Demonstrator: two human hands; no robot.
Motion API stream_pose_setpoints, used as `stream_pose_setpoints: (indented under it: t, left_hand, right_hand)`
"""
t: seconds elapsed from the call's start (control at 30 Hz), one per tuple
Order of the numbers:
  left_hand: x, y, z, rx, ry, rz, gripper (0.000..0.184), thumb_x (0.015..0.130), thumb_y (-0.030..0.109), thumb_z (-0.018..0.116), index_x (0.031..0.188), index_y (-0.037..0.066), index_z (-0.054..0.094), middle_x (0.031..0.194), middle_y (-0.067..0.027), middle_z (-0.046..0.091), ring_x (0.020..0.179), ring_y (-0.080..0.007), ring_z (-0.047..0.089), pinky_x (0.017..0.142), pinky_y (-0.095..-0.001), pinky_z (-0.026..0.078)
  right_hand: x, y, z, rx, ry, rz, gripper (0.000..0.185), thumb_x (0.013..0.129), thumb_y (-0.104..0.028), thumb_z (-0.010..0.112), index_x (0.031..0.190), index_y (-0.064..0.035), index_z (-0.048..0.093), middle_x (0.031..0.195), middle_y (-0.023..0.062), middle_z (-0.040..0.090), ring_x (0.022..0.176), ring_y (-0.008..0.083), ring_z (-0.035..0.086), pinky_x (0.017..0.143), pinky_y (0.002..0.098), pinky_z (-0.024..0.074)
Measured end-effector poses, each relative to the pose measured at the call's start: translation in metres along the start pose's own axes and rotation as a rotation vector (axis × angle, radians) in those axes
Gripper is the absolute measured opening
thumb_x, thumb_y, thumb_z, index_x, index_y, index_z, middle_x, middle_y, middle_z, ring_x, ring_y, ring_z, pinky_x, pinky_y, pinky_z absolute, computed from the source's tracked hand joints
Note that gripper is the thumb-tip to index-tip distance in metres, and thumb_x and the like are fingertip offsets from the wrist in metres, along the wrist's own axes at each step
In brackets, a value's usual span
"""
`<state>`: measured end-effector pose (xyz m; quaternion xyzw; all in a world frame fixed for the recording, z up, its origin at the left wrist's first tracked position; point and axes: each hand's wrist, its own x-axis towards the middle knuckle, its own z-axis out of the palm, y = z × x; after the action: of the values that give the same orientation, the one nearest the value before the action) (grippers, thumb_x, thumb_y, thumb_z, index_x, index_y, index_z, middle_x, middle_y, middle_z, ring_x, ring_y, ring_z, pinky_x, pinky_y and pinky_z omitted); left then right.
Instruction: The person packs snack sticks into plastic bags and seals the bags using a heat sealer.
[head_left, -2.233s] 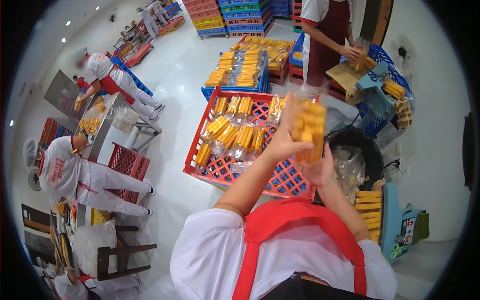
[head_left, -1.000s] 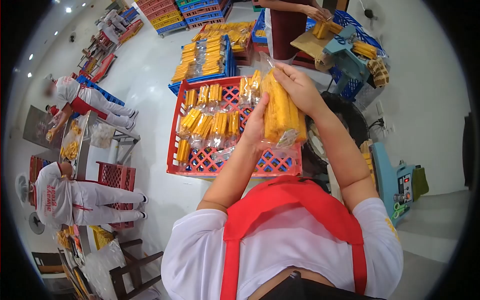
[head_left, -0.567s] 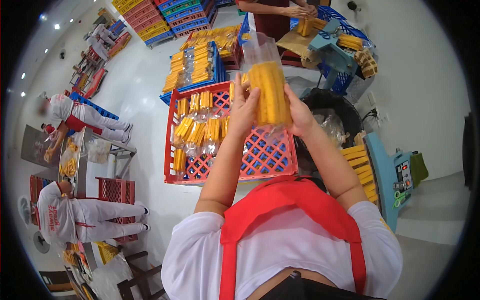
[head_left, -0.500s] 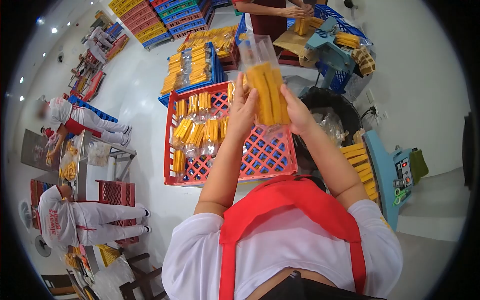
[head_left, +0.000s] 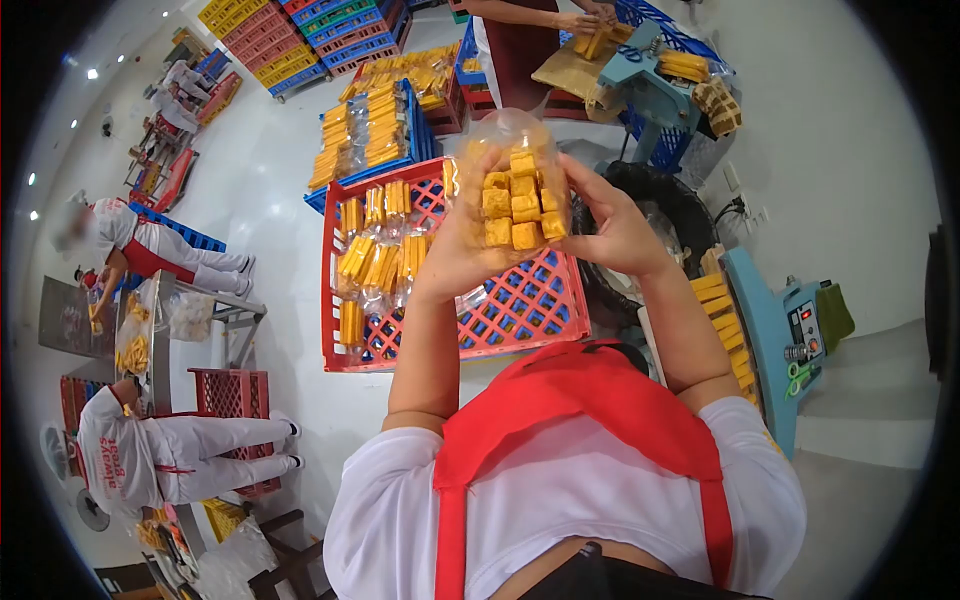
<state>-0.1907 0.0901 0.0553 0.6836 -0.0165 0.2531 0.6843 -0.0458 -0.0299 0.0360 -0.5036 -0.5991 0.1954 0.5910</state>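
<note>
Between my two hands is a clear plastic bag of yellow sticks (head_left: 522, 205), held over the red crate, with the square ends of the sticks facing me. My left hand (head_left: 455, 245) wraps round its left side, and my right hand (head_left: 612, 222) grips its right side. Beneath them, the red crate (head_left: 450, 357) holds several bagged bundles of yellow sticks (head_left: 378, 268), mostly in its left part. Part of the crate is hidden behind my hands and the bag.
A blue crate (head_left: 413, 120) of bagged sticks stands beyond the red one. At the right are a black bin (head_left: 705, 215) and a blue-green machine (head_left: 765, 320). Another person (head_left: 515, 50) works at the top beside a second machine (head_left: 655, 95). Two people stand at the left table (head_left: 160, 330).
The bag has tilted so that the stick ends now face me, where the long sides showed before. Both hands have shifted their hold around it. The view has moved slightly.
</note>
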Motion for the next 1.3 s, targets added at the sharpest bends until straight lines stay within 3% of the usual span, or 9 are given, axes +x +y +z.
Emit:
stream_pose_setpoints:
  t: [0.37,0.57,0.63,0.67,0.8,0.97,1.13,1.2,1.3]
  left_hand:
    - [0.007,-0.023,-0.010,-0.280,0.001,0.030,0.096,0.058,0.006,0.071,0.133,0.004,0.010,0.125,-0.0105,0.035,0.112,-0.0196,0.039,0.093,-0.0317,0.031]
    - [0.013,-0.033,-0.020,-0.503,-0.182,-0.136,0.095,0.059,0.020,0.071,0.132,0.004,0.013,0.121,-0.0117,0.039,0.112,-0.0205,0.040,0.094,-0.0314,0.030]
    - [0.015,-0.037,-0.019,-0.586,-0.261,-0.183,0.093,0.059,0.021,0.070,0.132,0.004,0.014,0.121,-0.0117,0.039,0.111,-0.0203,0.040,0.093,-0.0311,0.030]
    - [0.016,-0.042,-0.022,-0.565,-0.325,-0.241,0.092,0.060,0.022,0.069,0.132,0.003,0.015,0.122,-0.0116,0.039,0.111,-0.0202,0.040,0.093,-0.0309,0.030]
    - [0.011,-0.071,-0.034,-0.656,-0.406,-0.371,0.083,0.067,0.029,0.065,0.131,0.004,0.018,0.124,-0.0101,0.037,0.112,-0.0199,0.039,0.094,-0.0310,0.030]
    - [-0.037,-0.135,-0.047,-1.078,-0.301,-0.549,0.078,0.068,0.050,0.060,0.126,0.007,0.032,0.128,-0.0113,0.036,0.117,-0.0240,0.036,0.095,-0.0387,0.032]
    - [-0.041,-0.119,-0.036,-1.110,0.151,-0.236,0.075,0.077,0.051,0.048,0.129,0.004,0.020,0.132,-0.0140,0.028,0.120,-0.0292,0.029,0.098,-0.0432,0.027]
    - [-0.032,-0.105,-0.038,-1.145,0.221,-0.169,0.073,0.078,0.049,0.047,0.129,0.004,0.020,0.131,-0.0142,0.029,0.120,-0.0296,0.030,0.098,-0.0436,0.027]
    - [-0.024,-0.096,-0.050,-1.198,0.153,-0.044,0.064,0.082,0.038,0.047,0.129,0.005,0.020,0.129,-0.0134,0.032,0.118,-0.0286,0.033,0.096,-0.0437,0.030]
  right_hand:
    - [-0.004,-0.007,0.003,0.148,0.021,0.093,0.083,0.061,-0.015,0.073,0.128,-0.0020,0.025,0.123,0.0127,0.039,0.112,0.0192,0.039,0.093,0.0317,0.0320]
    - [0.028,-0.068,-0.033,-0.323,0.320,-0.250,0.072,0.062,-0.026,0.071,0.120,0.0004,0.038,0.112,0.0148,0.049,0.100,0.0190,0.049,0.084,0.0308,0.0383]
    - [0.042,-0.083,-0.045,-0.626,-0.067,-0.055,0.046,0.068,-0.019,0.067,0.106,0.0005,0.051,0.109,0.0129,0.052,0.104,0.0178,0.046,0.088,0.0289,0.0336]
    - [0.050,-0.080,-0.048,-0.730,-0.135,-0.161,0.022,0.071,-0.017,0.064,0.081,0.0019,0.057,0.085,0.0107,0.059,0.084,0.0143,0.053,0.074,0.0257,0.0402]
    - [0.060,-0.062,-0.063,-0.420,-0.356,0.081,0.016,0.074,-0.013,0.060,0.067,0.0011,0.056,0.059,0.0010,0.051,0.057,0.0071,0.044,0.054,0.0210,0.0351]
    - [0.046,-0.040,-0.058,-0.577,-0.021,0.052,0.016,0.075,-0.014,0.060,0.069,0.0009,0.058,0.064,0.0023,0.053,0.061,0.0075,0.046,0.055,0.0215,0.0357]
    - [0.035,-0.035,-0.062,-0.657,0.020,0.196,0.017,0.075,-0.015,0.060,0.073,0.0023,0.059,0.075,0.0028,0.058,0.068,0.0074,0.049,0.059,0.0218,0.0383]
    - [0.027,-0.028,-0.061,-0.289,-0.011,0.202,0.018,0.075,-0.014,0.059,0.080,0.0034,0.061,0.092,0.0086,0.059,0.079,0.0106,0.054,0.068,0.0225,0.0414]
    - [0.009,-0.012,-0.050,0.025,-0.169,0.258,0.017,0.078,-0.011,0.055,0.083,0.0039,0.061,0.087,0.0069,0.059,0.080,0.0084,0.049,0.067,0.0239,0.0396]
